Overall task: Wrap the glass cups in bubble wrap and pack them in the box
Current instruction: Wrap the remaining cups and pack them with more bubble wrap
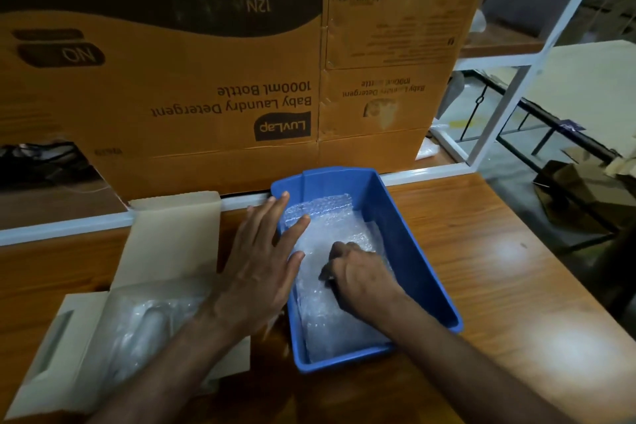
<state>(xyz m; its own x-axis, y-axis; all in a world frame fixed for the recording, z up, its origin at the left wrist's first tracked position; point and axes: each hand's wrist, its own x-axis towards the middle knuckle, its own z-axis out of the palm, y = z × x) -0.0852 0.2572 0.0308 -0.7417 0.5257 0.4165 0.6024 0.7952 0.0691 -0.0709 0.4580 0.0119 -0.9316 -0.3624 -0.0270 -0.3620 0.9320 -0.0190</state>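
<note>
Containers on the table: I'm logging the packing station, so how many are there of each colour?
Blue plastic bin, lined with bubble wrap: 1
White open box, holding wrapped items: 1
Brown cardboard carton, behind the table: 1
Total: 3

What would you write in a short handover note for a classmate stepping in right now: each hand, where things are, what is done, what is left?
Left hand: open, fingers straight, resting across the blue bin's left wall.
Right hand: inside the bin, fingers curled into the bubble wrap.
The white box lies open to the left, with wrapped items inside.
Done: some items packed, it seems.
Left: whether a cup is in the bin's wrap cannot be told; check, wrap it, pack it.
</note>
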